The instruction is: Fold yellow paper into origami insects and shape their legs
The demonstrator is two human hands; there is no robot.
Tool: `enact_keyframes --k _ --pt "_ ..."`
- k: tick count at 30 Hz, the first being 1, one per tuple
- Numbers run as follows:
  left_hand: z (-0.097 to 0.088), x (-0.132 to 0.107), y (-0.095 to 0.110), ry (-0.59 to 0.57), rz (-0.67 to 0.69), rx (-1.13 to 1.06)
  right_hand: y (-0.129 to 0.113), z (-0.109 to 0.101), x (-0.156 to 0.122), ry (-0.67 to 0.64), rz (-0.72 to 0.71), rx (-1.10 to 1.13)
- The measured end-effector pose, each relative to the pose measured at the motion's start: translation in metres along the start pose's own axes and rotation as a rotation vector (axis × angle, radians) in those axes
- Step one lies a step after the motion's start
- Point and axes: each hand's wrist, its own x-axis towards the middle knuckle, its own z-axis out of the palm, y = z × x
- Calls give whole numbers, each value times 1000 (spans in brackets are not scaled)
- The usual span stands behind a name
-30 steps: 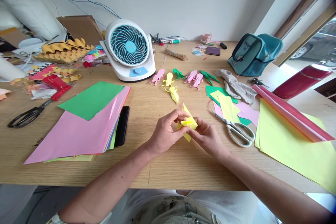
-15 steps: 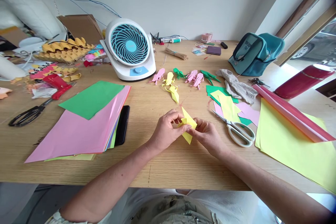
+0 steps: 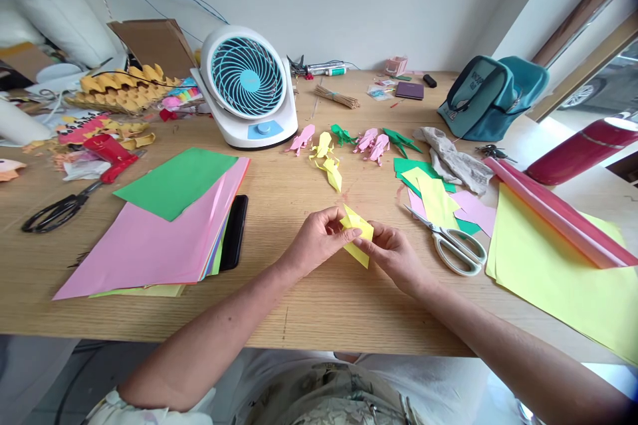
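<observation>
A small folded piece of yellow paper (image 3: 359, 251) is pinched between both hands above the near middle of the table. My left hand (image 3: 319, 239) is closed on its left side, thumb lying across the front. From the right, my right hand (image 3: 396, 254) grips the other edge between thumb and fingers. Beyond them lie folded paper figures: yellow ones (image 3: 323, 146), pink ones (image 3: 369, 141) and green ones (image 3: 401, 141). Scissors with pale handles (image 3: 458, 251) rest to the right of my right hand, points toward the paper scraps (image 3: 434, 199).
A stack of coloured sheets (image 3: 149, 246) lies at left beside a black phone (image 3: 234, 232). Behind stands a white and blue fan (image 3: 249, 86). Yellow sheets (image 3: 558, 279), a red bottle (image 3: 578, 149) and a teal bag (image 3: 491, 96) occupy the right. Black-handled scissors (image 3: 57, 212) lie far left.
The yellow paper has turned slightly in my fingers, its lower point now farther right. Both hands keep hold of it. The whole view has shifted a little.
</observation>
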Motion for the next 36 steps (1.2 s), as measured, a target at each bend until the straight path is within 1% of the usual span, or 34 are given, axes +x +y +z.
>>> enact_keyframes --k 3,7,11,18,23,27,30,33,36 --pt "0 -1 7 2 53 84 4 -1 0 30 -8 2" --pt "1 -4 14 80 149 251 8 -3 -1 33 -71 -45" --pt "4 -8 18 140 189 295 10 -4 -2 31 -123 -72" --pt "6 -9 19 185 130 218 12 -6 -1 -10 -126 -54" --pt "6 -8 14 129 24 84 15 -8 -1 -27 -142 -56" --pt "5 -7 14 73 51 25 15 -6 -1 -56 -125 -26" --pt "2 -6 14 46 64 14 11 -3 -1 -54 -111 10" --pt "1 -6 13 56 67 26 9 -2 -1 -47 -113 5" --pt "2 -7 13 90 83 62 11 -3 0 -46 -135 -19"
